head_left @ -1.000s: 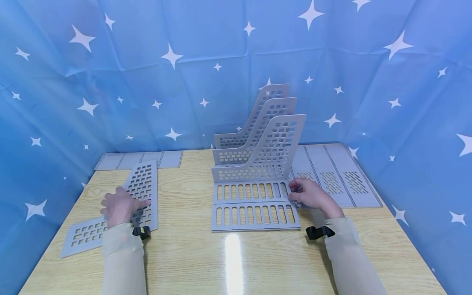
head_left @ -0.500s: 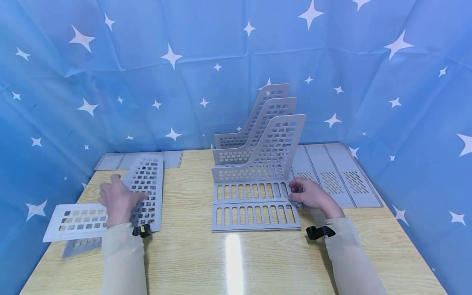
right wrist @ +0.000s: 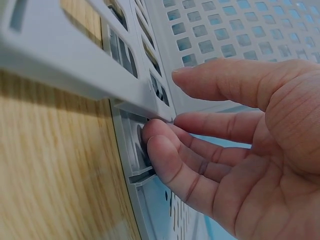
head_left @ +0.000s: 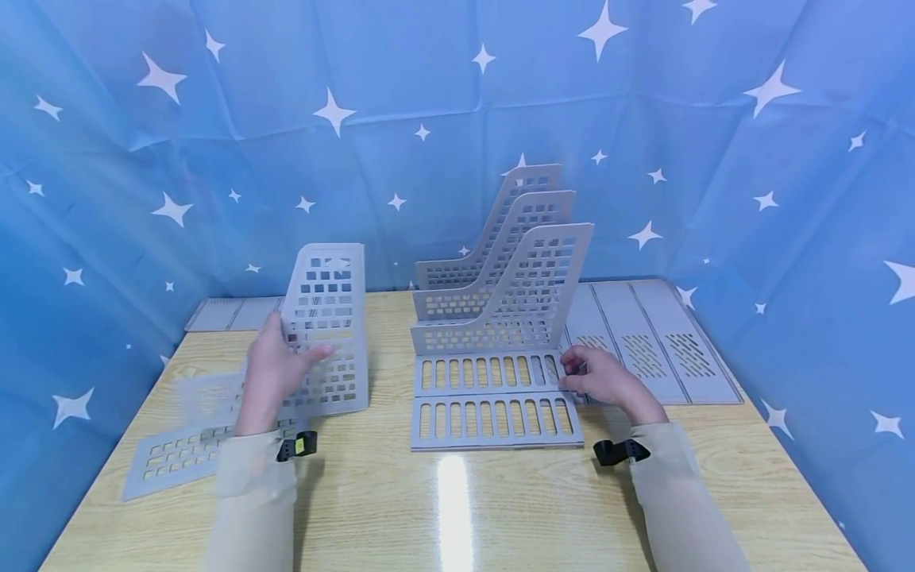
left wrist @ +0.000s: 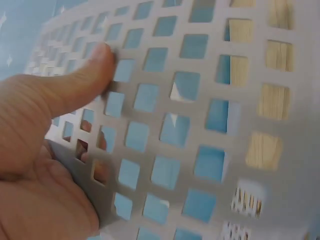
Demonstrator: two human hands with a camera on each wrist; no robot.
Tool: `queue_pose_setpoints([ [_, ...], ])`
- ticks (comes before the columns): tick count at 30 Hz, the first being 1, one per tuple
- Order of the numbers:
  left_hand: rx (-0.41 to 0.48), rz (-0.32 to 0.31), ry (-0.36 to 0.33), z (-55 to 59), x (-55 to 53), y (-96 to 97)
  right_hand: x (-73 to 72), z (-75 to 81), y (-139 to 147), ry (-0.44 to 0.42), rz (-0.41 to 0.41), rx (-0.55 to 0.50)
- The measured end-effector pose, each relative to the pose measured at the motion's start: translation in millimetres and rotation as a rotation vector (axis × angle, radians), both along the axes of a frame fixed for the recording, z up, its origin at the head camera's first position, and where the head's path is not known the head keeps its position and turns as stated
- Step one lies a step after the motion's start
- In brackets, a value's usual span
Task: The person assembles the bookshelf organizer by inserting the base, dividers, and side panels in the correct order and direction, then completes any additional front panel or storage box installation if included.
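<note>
My left hand point(head_left: 273, 367) holds a grey L-shaped perforated side panel point(head_left: 360, 318) raised at the left, tall part upward. The thumb lies across its near face, and fingers show through the holes in the left wrist view. At centre, three similar upright panels point(head_left: 565, 230) stand in a row behind a slotted grey base point(head_left: 493, 442). My right hand point(head_left: 608, 377) is at the base's right edge. Its bent fingertips are right at that edge in the right wrist view, the thumb point(right wrist: 220, 77) apart above them.
Another perforated panel point(head_left: 134, 475) lies flat at the left, partly behind the left arm. Flat grey sheets point(head_left: 250, 311) lie at the back left. More grey sheets with slanted slots point(head_left: 661, 314) lie at the back right. A blue star-patterned curtain point(head_left: 400, 63) surrounds the wooden table point(head_left: 357, 492).
The left hand has lifted the perforated panel off the one lying beneath it and brought it rightward, tilting it more upright. The right hand and the upright panels have stayed put.
</note>
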State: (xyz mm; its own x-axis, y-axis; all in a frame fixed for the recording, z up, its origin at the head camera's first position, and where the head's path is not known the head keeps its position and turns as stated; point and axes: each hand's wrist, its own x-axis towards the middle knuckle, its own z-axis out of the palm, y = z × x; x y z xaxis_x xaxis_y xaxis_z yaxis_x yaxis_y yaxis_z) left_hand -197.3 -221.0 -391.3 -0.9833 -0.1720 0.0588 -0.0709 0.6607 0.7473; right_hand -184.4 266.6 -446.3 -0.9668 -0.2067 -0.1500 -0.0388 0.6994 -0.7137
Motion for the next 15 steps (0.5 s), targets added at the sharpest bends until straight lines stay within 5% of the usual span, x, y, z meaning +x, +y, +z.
queue_pose_setpoints([
  [9, 0.023, -0.14, 0.182, -10.5, -2.1, 40.3, 0.6, -0.9, 1, -0.007, 0.003, -0.01],
  [15, 0.064, -0.157, 0.205, -14.7, -3.0, 54.3, -1.2, -1.5, 1, 0.006, -0.004, 0.022],
])
